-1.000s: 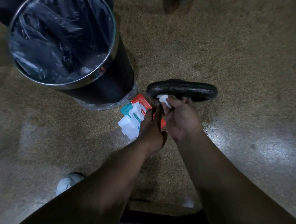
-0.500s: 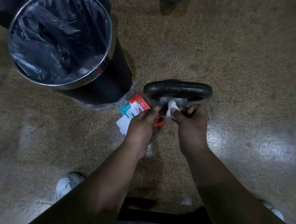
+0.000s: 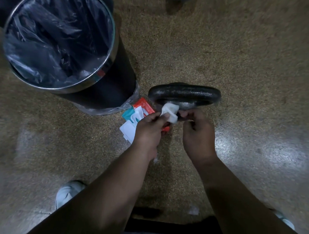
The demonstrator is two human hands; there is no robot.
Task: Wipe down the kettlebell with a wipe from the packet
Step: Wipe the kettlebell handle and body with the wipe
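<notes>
A black kettlebell [image 3: 185, 93] stands on the floor, seen from above with its handle across the top. In front of it I hold a small crumpled white wipe [image 3: 170, 112] between both hands. My left hand [image 3: 149, 129] pinches its left side with thumb and fingers. My right hand [image 3: 197, 135] has its fingers curled at the wipe's right edge. The red and teal wipe packet [image 3: 138, 114] lies on the floor left of the kettlebell with its white lid flipped open, partly hidden under my left hand.
A round black bin [image 3: 104, 88] with a steel rim and a plastic liner stands at the upper left, close to the packet. My white shoes [image 3: 67, 193] show at the bottom. The speckled floor [image 3: 244, 59] stretches right and beyond the kettlebell.
Both hands drew back from the kettlebell handle toward me. The wipe, first held by the right hand alone, is now also pinched by the left and pulled more open.
</notes>
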